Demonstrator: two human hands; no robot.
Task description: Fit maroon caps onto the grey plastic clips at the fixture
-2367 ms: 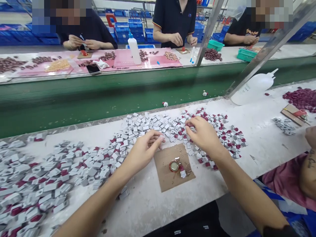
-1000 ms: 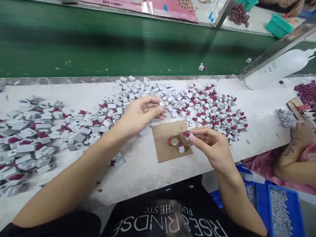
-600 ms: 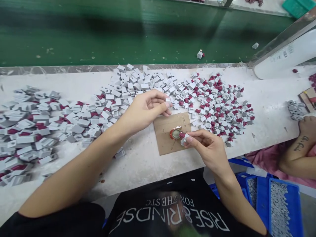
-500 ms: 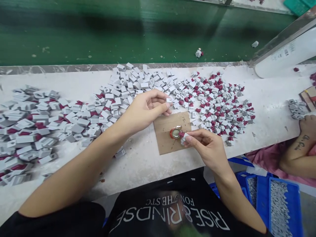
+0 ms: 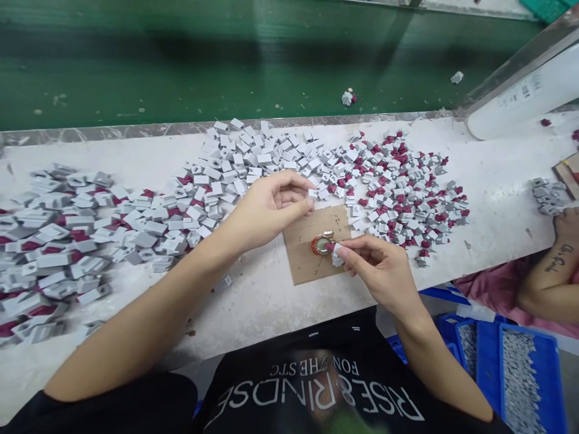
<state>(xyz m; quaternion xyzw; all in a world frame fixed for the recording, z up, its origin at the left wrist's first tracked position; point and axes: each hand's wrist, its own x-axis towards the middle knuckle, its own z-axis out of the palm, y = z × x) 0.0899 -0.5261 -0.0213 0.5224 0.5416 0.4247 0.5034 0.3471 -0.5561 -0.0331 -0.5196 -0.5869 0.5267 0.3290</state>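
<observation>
My left hand (image 5: 274, 208) hovers above the near edge of the part pile, thumb and forefinger pinched on a small light-grey plastic piece (image 5: 312, 193). In my right hand (image 5: 384, 268) is a grey plastic part with a maroon piece (image 5: 337, 254) on it, gripped between thumb and fingers. Its maroon end points left, at the rim of a small round dish (image 5: 321, 245) with an orange-red edge and pale contents. Whether they touch, I cannot tell. The dish sits on a brown cardboard square (image 5: 301, 268). Grey blocks (image 5: 244, 154) and grey-and-maroon parts (image 5: 402, 193) lie heaped beyond my hands.
More blocks (image 5: 58, 241) spread over the white table (image 5: 253, 307) at left. A green conveyor belt (image 5: 181, 66) runs behind, with loose parts on it. At right are a white tube (image 5: 520, 96), another person's arm (image 5: 552, 265) and blue bins (image 5: 529, 380) of small parts.
My left hand has dropped slightly with its piece still pinched. The right hand stays almost still at the dish. Loose parts on the green belt have shifted left.
</observation>
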